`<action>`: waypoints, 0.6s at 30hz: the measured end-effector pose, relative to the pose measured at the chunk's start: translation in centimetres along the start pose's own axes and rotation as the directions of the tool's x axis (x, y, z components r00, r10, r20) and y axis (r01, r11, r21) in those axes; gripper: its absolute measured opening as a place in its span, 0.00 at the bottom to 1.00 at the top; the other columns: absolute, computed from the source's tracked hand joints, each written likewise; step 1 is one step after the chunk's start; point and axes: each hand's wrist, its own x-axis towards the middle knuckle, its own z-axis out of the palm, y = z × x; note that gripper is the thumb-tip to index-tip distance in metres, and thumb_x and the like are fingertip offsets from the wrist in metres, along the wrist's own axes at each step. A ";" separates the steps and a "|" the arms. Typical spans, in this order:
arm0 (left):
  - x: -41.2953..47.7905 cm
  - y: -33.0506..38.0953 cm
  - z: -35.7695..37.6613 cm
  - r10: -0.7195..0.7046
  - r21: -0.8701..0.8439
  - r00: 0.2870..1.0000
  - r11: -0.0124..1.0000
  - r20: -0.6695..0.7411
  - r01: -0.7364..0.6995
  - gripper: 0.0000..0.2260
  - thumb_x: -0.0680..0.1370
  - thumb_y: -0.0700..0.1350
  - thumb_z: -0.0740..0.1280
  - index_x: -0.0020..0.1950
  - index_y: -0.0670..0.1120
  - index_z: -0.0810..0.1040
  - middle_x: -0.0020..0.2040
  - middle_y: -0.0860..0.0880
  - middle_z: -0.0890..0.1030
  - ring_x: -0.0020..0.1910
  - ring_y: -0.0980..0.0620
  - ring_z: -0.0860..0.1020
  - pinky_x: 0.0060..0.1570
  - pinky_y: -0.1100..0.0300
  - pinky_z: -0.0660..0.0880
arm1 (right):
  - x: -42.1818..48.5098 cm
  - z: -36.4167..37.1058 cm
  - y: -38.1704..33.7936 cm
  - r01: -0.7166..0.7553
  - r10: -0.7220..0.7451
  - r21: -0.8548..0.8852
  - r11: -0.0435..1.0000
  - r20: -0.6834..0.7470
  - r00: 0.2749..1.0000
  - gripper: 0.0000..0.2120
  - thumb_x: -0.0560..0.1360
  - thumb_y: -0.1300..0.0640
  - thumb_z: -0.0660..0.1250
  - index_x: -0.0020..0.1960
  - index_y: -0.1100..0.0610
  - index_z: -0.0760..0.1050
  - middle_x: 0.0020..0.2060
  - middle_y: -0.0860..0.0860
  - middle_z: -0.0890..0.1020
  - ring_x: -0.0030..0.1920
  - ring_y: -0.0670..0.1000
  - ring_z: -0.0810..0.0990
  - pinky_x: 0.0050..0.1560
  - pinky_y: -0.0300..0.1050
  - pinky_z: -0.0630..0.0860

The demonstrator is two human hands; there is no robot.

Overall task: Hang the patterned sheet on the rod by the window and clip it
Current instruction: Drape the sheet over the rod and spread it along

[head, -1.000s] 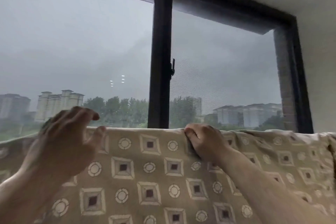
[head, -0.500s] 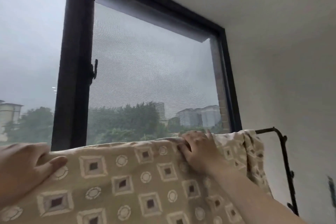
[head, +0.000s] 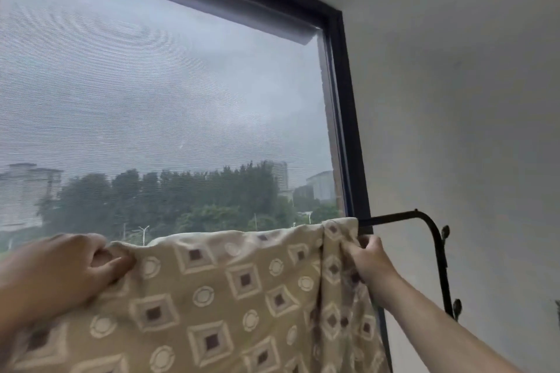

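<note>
The patterned sheet [head: 227,297] hangs over the black rod [head: 394,218] in front of the window [head: 169,100], its right end gathered in folds just short of the rod's downward bend by the wall [head: 454,130]. The left grip [head: 63,269] pinches the sheet's top edge between thumb and curled fingers. The right grip [head: 371,260] is closed round the gathered right edge, just below the rod.

A dark-framed window [head: 339,118] shows grey sky beside a pale wall [head: 454,130].
</note>
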 end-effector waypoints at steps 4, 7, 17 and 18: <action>1.9 4.2 2.9 0.007 0.001 0.998 1.000 0.058 -0.007 0.14 0.58 0.60 0.58 0.39 0.58 0.75 0.28 0.58 0.78 0.31 0.57 0.77 0.36 0.59 0.76 | 0.9 -1.3 -0.2 -0.104 0.018 0.437 0.894 0.196 0.980 0.11 0.80 0.56 0.63 0.53 0.63 0.79 0.48 0.66 0.84 0.48 0.65 0.83 0.57 0.66 0.77; 2.8 5.9 3.6 0.015 -0.048 0.999 0.999 0.029 -0.013 0.17 0.55 0.59 0.58 0.38 0.55 0.75 0.27 0.57 0.78 0.31 0.56 0.77 0.36 0.58 0.77 | 2.3 -2.0 -0.9 -0.046 -0.025 0.487 0.872 0.138 0.990 0.05 0.80 0.61 0.61 0.50 0.61 0.75 0.41 0.62 0.81 0.39 0.59 0.80 0.48 0.60 0.79; 3.5 5.2 6.1 -0.094 -0.211 0.995 0.974 -0.038 0.084 0.25 0.63 0.76 0.61 0.38 0.56 0.80 0.30 0.56 0.82 0.33 0.52 0.82 0.41 0.52 0.79 | 11.6 -6.5 -1.8 0.083 -0.089 0.189 0.978 0.022 0.996 0.06 0.80 0.59 0.61 0.48 0.60 0.75 0.44 0.61 0.80 0.42 0.60 0.80 0.47 0.56 0.80; 4.0 3.2 7.0 -0.140 -0.215 0.990 0.968 -0.035 0.129 0.27 0.64 0.76 0.60 0.37 0.55 0.81 0.30 0.55 0.82 0.34 0.50 0.82 0.42 0.51 0.79 | 12.9 -7.5 -1.6 0.107 -0.108 0.130 0.986 0.005 0.994 0.06 0.79 0.58 0.61 0.47 0.59 0.75 0.44 0.60 0.80 0.41 0.58 0.79 0.43 0.52 0.78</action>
